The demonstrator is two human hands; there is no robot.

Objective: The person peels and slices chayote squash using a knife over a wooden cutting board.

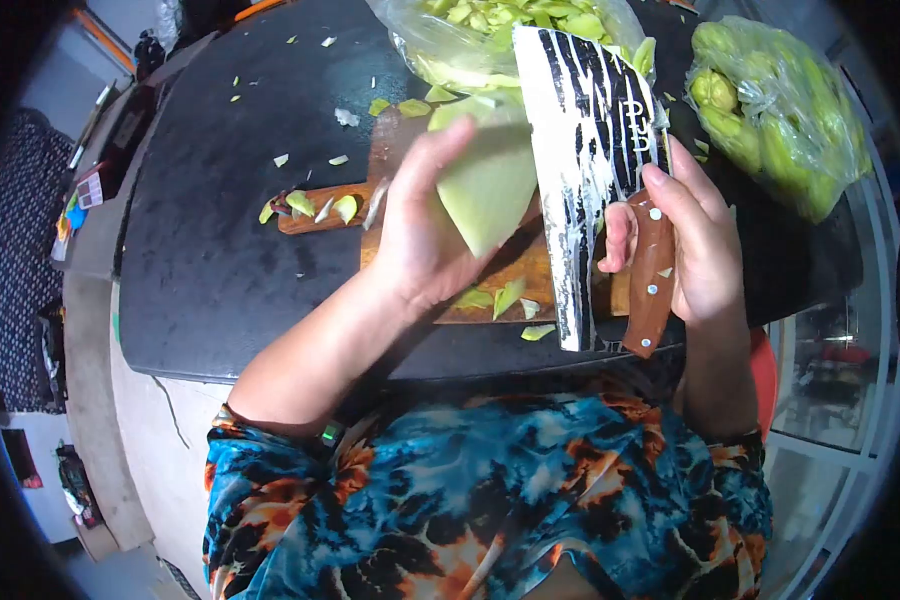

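Observation:
My left hand (420, 215) is closed around a pale green peeled vegetable (485, 180), broad at the top and tapering downward; its exact kind I cannot tell. In my right hand (705, 240) is a cleaver (585, 150) with a brown riveted wooden handle, its wide blade streaked black and white. The blade stands upright just right of the vegetable; whether they touch I cannot tell. Beneath both hands lies a wooden cutting board (525, 275), partly hidden, with its handle pointing left. Green peelings (508, 297) are scattered on it.
An opened plastic bag of pale green pieces (470, 60) sits at the back. Behind my right hand rests a clear bag of whole green produce (780, 115). Scraps of peel dot the black table (230, 270), whose front edge is close to my body.

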